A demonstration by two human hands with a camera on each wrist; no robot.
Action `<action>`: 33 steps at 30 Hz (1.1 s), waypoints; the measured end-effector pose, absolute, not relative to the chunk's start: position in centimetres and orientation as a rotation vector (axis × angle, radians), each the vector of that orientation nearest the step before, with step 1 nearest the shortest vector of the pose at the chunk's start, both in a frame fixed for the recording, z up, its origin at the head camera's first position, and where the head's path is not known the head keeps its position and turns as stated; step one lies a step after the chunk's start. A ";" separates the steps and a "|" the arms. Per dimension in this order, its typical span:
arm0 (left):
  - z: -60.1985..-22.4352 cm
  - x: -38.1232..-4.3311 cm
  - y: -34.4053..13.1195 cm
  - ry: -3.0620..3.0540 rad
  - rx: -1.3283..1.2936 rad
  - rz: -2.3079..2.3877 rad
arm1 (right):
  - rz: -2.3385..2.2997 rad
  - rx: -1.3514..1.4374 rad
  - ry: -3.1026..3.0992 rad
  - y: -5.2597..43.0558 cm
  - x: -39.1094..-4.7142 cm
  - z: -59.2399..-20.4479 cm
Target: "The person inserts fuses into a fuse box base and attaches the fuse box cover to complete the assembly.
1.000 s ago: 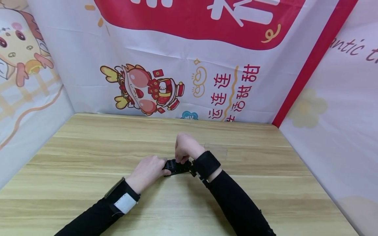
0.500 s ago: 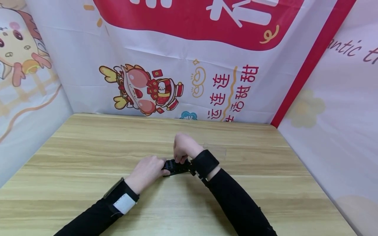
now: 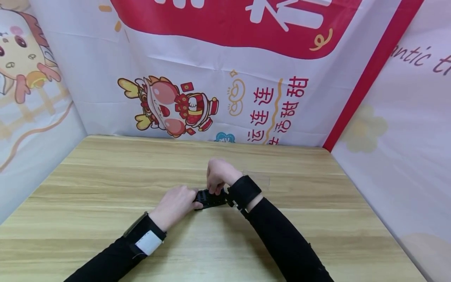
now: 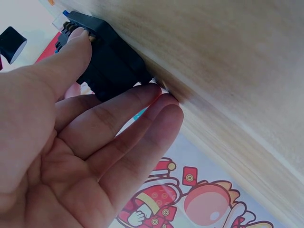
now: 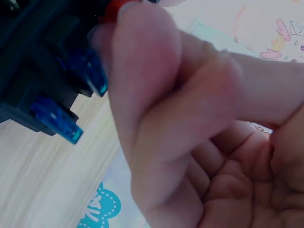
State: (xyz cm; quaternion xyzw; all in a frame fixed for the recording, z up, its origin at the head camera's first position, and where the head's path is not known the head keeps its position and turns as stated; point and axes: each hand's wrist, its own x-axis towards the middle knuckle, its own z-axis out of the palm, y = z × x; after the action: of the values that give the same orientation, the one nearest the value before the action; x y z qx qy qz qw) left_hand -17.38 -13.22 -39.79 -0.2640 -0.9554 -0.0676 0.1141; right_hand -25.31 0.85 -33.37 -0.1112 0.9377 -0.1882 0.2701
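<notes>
A black fuse box (image 3: 215, 199) is held low over the wooden table, near the middle of the head view. My left hand (image 3: 176, 205) grips its left end; in the left wrist view the thumb lies on the top of the box (image 4: 111, 54) and the fingers reach around its far side. From above, my right hand (image 3: 219, 176) bends down to the box with its fingertips pinched at the top. Seen from the right wrist, a small red fuse (image 5: 113, 9) shows at those fingertips, mostly hidden by them. Two translucent blue fuses (image 5: 57, 118) stick out of the box beside the hand.
Behind the right wrist, a clear flat piece (image 3: 262, 181) lies on the wooden table (image 3: 105, 176). Printed cloth walls (image 3: 225, 78) close off the back and both sides. Both wrists carry black straps (image 3: 246, 192).
Both hands keep their place on the fuse box. The right wrist has risen very slightly; otherwise the scene looks the same.
</notes>
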 end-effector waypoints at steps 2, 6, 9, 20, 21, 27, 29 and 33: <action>-39.9 -17.5 -13.2 -2.805 -0.775 -0.203 | -0.498 -0.299 2.519 0.9 -25.5 -33.4; -40.0 -17.5 -13.2 -2.804 -0.778 -0.208 | -0.488 -0.308 2.502 0.8 -25.8 -33.6; -40.0 -17.5 -13.2 -2.801 -0.783 -0.216 | -0.486 -0.306 2.486 0.9 -26.0 -33.7; -40.0 -17.8 -13.2 -2.836 -0.776 -0.217 | -0.536 -0.291 2.419 1.0 -26.5 -33.5; -40.0 -17.8 -13.2 -2.839 -0.776 -0.217 | -0.540 -0.289 2.414 1.1 -26.5 -33.5; -39.8 -17.8 -13.1 -2.843 -0.771 -0.207 | -0.561 -0.282 2.383 1.1 -26.9 -33.8; -39.8 -17.8 -13.1 -2.845 -0.770 -0.210 | -0.566 -0.277 2.375 1.1 -27.0 -33.8; -39.8 -17.8 -13.2 -2.847 -0.771 -0.217 | -0.562 -0.257 2.380 0.9 -27.1 -33.9</action>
State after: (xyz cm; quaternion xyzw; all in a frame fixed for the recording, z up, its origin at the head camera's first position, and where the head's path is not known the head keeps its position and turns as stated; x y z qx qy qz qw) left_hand -17.80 -13.15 -39.79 -0.2597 -0.9585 -0.0732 0.0917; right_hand -27.06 0.93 -33.88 -0.0985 0.9121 -0.2153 0.3348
